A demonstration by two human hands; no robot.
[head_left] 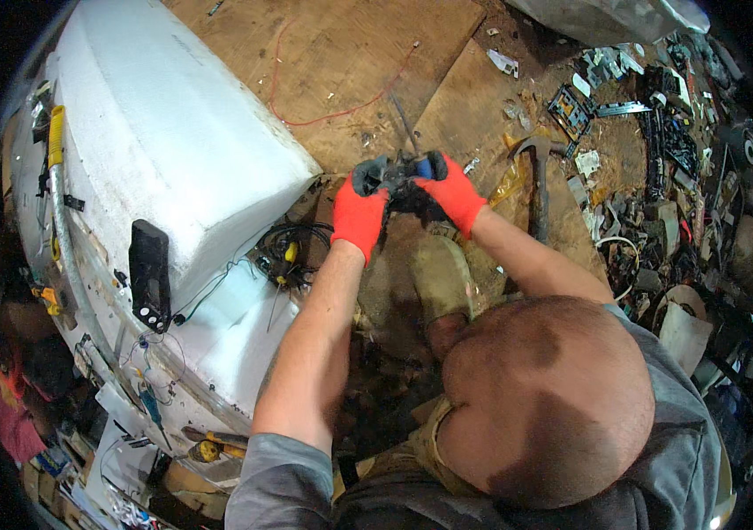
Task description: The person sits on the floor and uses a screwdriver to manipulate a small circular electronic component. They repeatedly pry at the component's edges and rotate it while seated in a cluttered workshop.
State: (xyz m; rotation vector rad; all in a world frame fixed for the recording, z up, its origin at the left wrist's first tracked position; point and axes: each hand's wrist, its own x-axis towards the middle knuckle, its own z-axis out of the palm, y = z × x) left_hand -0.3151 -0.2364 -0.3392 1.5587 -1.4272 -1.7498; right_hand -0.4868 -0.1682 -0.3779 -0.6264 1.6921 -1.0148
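Observation:
Both of my hands wear red gloves with dark fingertips, and they meet above the brown board. My left hand (pixel 360 216) is closed around the left side of a dark, irregular part (pixel 404 184). On the other side, my right hand (pixel 452 196) has its fingers closed at the same part, against a small blue piece (pixel 426 168). From between the hands a thin dark rod (pixel 404 122) points away toward the far side; its edges are smeared. The gloves cover much of the part, so its exact kind cannot be made out.
A claw hammer (pixel 539 190) lies right of my hands. A large white block-like surface (pixel 173 132) stands left, with a black elongated casing (pixel 148 274) and coiled cables (pixel 295 247) nearby. A red wire (pixel 341 114) curves over the wooden board (pixel 367 53). Electronic scrap (pixel 672 132) spreads along the right.

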